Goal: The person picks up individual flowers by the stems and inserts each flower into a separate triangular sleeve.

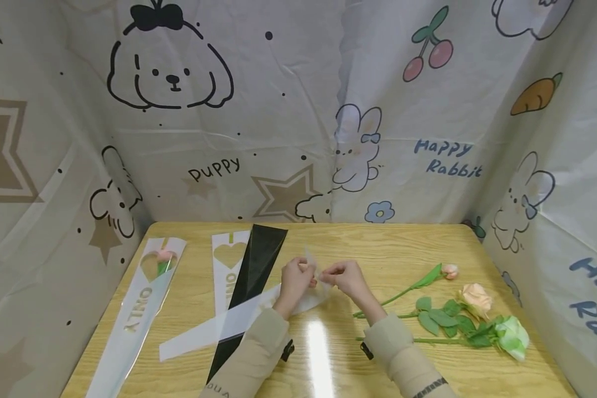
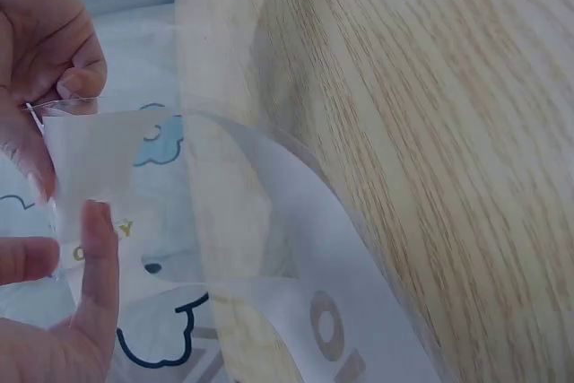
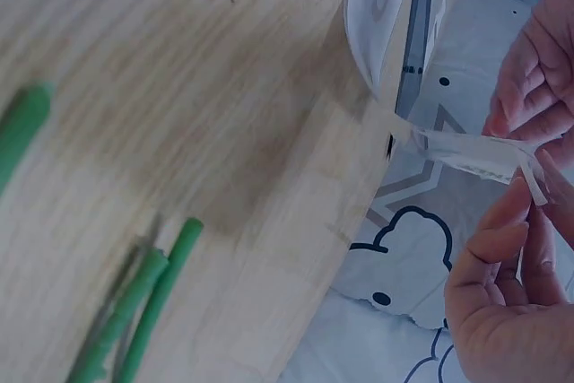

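Both hands hold the upturned end of a clear and white flower sleeve (image 1: 194,338) with "ONLY" lettering, whose long tail slants across the table to the left. My left hand (image 1: 294,282) grips that end, its thumb and index finger (image 2: 100,266) lying along the plastic in the left wrist view. Opposite it, my right hand (image 1: 347,277) pinches the edge of the sleeve between thumb and fingertips. The right wrist view shows the sleeve's bent edge (image 3: 531,177) between the two hands. Beneath the tail lie a black sleeve (image 1: 256,260) and another white sleeve (image 1: 220,282).
A filled white sleeve (image 1: 139,309) with a pink flower inside lies along the left side. On the right lie a pink tulip (image 1: 450,271), a peach rose (image 1: 476,299) and a green rose (image 1: 512,337), stems toward the middle. Printed cloth (image 1: 278,127) encloses the table's back and sides.
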### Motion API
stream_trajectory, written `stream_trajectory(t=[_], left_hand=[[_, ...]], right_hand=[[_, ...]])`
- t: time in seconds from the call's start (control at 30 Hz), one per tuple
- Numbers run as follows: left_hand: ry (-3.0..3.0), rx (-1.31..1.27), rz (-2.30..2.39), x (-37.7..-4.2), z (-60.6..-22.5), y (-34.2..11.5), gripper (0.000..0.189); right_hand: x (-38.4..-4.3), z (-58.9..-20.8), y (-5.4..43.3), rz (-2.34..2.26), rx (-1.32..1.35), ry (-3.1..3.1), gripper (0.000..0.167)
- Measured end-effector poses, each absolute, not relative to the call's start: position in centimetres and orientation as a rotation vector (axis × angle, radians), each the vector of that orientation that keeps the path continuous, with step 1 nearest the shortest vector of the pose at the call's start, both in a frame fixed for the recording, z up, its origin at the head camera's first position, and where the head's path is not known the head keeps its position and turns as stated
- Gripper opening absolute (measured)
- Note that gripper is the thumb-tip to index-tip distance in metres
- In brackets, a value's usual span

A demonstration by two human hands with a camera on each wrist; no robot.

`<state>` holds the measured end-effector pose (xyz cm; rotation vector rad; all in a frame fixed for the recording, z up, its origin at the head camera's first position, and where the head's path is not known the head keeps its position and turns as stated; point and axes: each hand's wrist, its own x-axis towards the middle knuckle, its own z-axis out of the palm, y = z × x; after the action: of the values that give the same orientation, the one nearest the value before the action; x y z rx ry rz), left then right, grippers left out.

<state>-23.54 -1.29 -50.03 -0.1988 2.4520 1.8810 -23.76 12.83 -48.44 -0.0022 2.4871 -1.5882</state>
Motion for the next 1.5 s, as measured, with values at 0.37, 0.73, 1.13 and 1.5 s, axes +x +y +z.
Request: stream_trajectory(t=[0.37,0.73,1.13,1.5], left_hand=[[2.722,-0.150,1.658,-22.4,-50.2,-0.7,0.035],[2.782,0.028,1.644,-21.7,-50.3,0.4,0.034],[2.931,0.190,1.390,-20.9,-48.5,1.1,0.027],[3.041,0.252,1.298,-20.5,-48.2,1.0,0.022]], right_hand=[[-22.7,-50.2,13.3,-1.711,0.163,2.331,0.015],[-22.3,-49.7,12.8,-1.490,0.023,2.711,0.011],[-22.4,-48.9,13.0,-1.224,-0.121,2.924,0.004],[-22.4,-49.1,13.8,-1.262,-0.074,2.829,0.005]])
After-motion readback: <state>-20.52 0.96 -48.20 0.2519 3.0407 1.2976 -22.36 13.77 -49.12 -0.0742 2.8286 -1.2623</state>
